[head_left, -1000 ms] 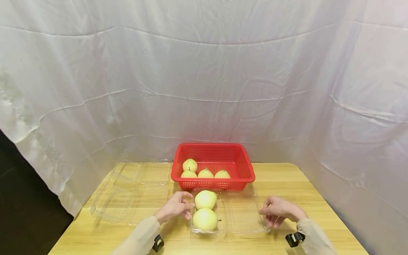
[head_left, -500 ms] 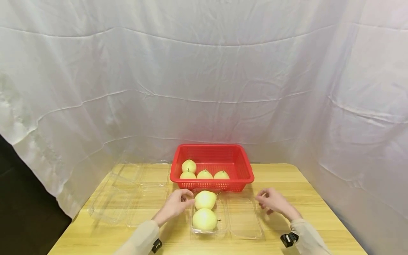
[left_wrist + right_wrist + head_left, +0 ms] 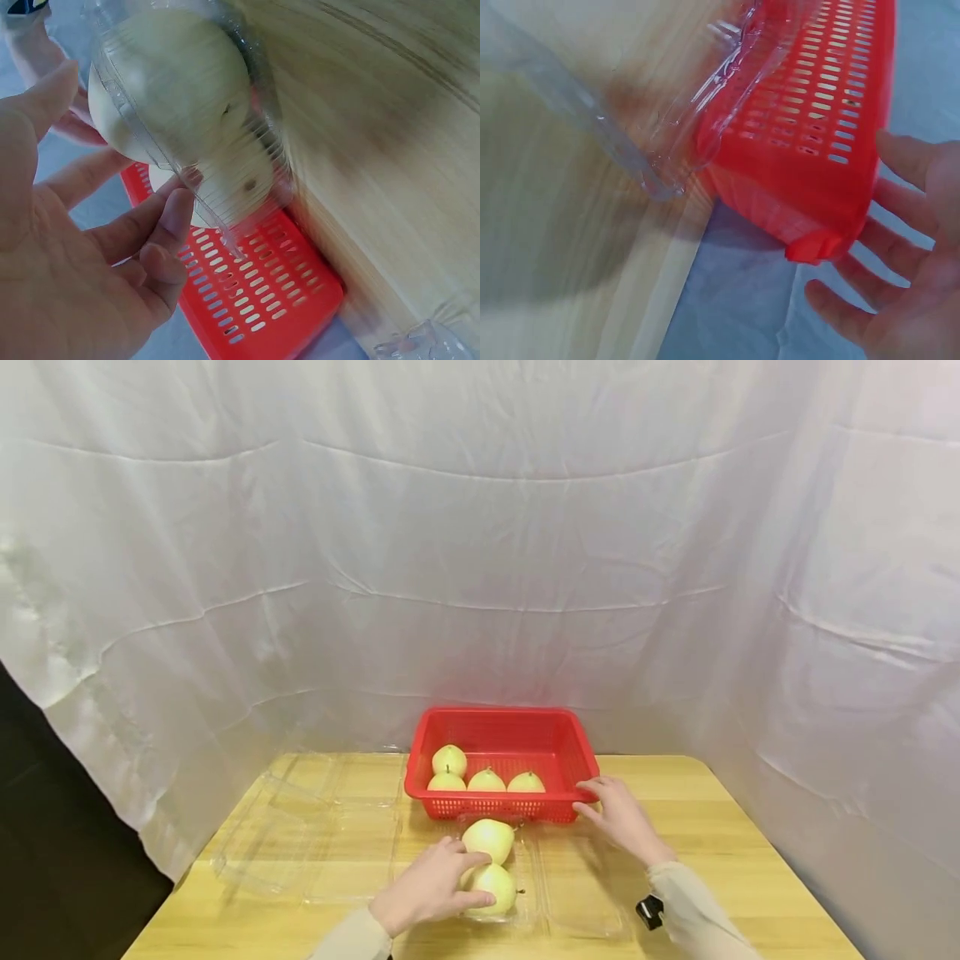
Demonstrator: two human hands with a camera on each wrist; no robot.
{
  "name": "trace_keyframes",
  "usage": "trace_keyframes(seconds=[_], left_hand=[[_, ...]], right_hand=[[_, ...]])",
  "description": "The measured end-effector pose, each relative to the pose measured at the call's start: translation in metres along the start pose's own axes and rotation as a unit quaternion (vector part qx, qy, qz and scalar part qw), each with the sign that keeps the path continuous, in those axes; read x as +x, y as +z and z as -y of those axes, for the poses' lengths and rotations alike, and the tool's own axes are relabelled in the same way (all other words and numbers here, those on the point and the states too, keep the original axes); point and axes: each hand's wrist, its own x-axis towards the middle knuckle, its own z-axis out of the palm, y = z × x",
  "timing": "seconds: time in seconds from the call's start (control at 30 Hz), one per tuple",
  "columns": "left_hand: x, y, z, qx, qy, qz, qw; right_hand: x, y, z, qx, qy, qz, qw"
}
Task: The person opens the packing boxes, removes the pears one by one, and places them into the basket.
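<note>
Two yellow-green pears, the far pear and the near pear, lie in a clear plastic clamshell box whose lid is spread flat to the right. My left hand is at the box's left side, its fingers loosely bent over the near pear. In the left wrist view, fingertips overlap the clear box edge; whether they touch it I cannot tell. My right hand is at the near right corner of a red plastic basket, fingers spread and loosely bent beside the rim.
Inside the basket sit several more pears. Other open clear clamshell boxes lie on the left of the wooden table. A pale curtain hangs behind and around the table.
My right hand has left the clamshell lid and moved up and left to the basket's corner. My left hand has shifted right, over the near pear. The view has tipped slightly.
</note>
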Motion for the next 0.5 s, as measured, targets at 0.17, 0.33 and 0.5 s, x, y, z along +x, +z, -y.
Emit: trace_keyframes(seconds=[0.17, 0.33, 0.5], left_hand=[[0.000, 0.004, -0.004, 0.031, 0.000, -0.015, 0.9994], [0.002, 0.007, -0.008, 0.048, -0.003, -0.020, 0.9986], [0.004, 0.013, -0.013, 0.066, -0.015, -0.015, 0.9976]], right_hand=[[0.008, 0.003, -0.002, -0.018, -0.007, 0.015, 0.9997], [0.012, 0.002, -0.002, -0.020, 0.017, 0.035, 0.9990], [0.017, 0.001, 0.004, -0.016, 0.057, 0.056, 0.9966]])
